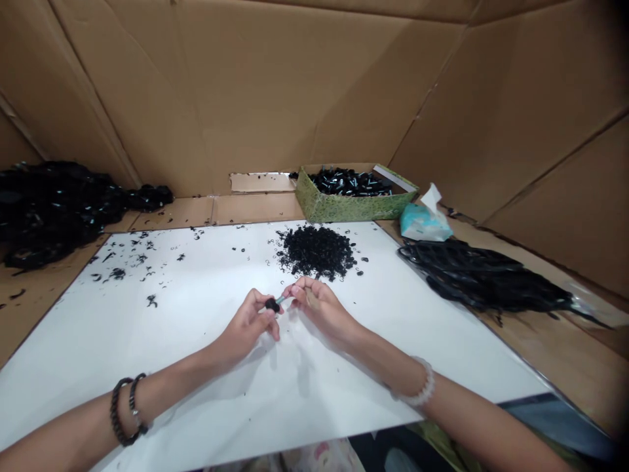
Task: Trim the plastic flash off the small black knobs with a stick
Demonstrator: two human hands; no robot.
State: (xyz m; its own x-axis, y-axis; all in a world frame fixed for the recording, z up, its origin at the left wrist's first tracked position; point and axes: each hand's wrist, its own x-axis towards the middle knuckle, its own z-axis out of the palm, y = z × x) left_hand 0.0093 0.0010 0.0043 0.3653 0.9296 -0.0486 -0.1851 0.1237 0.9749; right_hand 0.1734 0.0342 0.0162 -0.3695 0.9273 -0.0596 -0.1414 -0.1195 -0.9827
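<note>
As the left hand (246, 331) pinches a black tuft (272, 305), the right hand (319, 308) pinches its teal stem (280, 300).

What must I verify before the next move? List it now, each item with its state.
1. Left hand gripping the black clump: ok.
2. Right fingers on the teal stem: cannot tell, too small to see.
3. Black ring pile apart from both hands: ok.
4. White board free of stray rings: not ok, rings lie scattered across it.
5. Green patterned box upright, holding its black teal-tipped pieces: ok.
</note>
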